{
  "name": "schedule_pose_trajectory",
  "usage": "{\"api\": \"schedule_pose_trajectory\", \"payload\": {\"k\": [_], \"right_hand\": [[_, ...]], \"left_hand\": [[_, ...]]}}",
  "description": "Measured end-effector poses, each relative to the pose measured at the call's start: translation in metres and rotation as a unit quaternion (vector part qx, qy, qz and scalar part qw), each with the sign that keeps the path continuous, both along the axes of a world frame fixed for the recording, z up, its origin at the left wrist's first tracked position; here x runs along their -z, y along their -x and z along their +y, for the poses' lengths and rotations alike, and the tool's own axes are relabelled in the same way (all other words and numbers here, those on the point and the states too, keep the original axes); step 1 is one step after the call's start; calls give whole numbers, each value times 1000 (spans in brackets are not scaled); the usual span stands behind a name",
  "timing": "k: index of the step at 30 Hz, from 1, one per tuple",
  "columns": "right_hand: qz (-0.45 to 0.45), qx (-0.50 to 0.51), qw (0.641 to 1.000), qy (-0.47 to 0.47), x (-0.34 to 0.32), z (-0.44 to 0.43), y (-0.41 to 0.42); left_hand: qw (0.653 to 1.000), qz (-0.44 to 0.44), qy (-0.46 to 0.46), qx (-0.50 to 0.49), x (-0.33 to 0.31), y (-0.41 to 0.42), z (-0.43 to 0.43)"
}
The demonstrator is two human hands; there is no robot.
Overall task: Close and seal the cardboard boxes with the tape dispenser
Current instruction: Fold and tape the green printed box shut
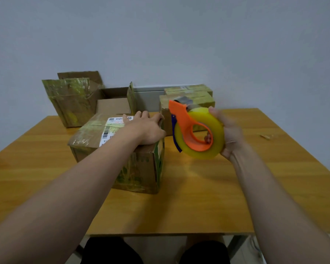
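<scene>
Flaps of the near box (103,138) are pressed shut by the flat, unclenched left hand (147,128); the tape dispenser (196,130) is clasped in the right hand (231,134), untaped; open boxes (95,98) remain.

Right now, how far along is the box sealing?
Looks done: two shut boxes stacked at back right. In hand: left hand presses the front box shut; right hand holds the tape dispenser off it. Left: two open boxes at back left.

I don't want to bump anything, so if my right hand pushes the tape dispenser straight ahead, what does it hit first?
Probably the closed box just behind the tape dispenser, though the depth between them is unclear.
</scene>
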State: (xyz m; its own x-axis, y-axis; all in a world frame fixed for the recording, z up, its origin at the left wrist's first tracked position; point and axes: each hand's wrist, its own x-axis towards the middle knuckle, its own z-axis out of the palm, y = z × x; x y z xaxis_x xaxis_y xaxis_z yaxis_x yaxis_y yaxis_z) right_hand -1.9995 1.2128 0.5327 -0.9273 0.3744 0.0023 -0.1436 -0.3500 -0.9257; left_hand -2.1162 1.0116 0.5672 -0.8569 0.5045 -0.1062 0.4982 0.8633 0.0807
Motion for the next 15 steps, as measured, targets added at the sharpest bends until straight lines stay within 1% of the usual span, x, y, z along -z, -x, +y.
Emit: {"api": "schedule_pose_trajectory", "payload": {"k": [2, 4, 6, 12, 15], "right_hand": [[-58, 42, 995, -66, 5, -1, 4], [-122, 84, 979, -137, 9, 1, 10], [-167, 102, 961, -194, 8, 1, 14], [-235, 80, 933, -259, 9, 11, 16], [-271, 60, 907, -316, 5, 20, 17]], "left_hand": [[1000, -9, 4, -11, -1, 0, 4], [1000, -16, 2, -25, -2, -1, 8], [999, -23, -7, -39, -4, -1, 11], [996, 2, -7, -85, 0, -6, 25], [996, -2, -7, -94, 2, -3, 27]]}}
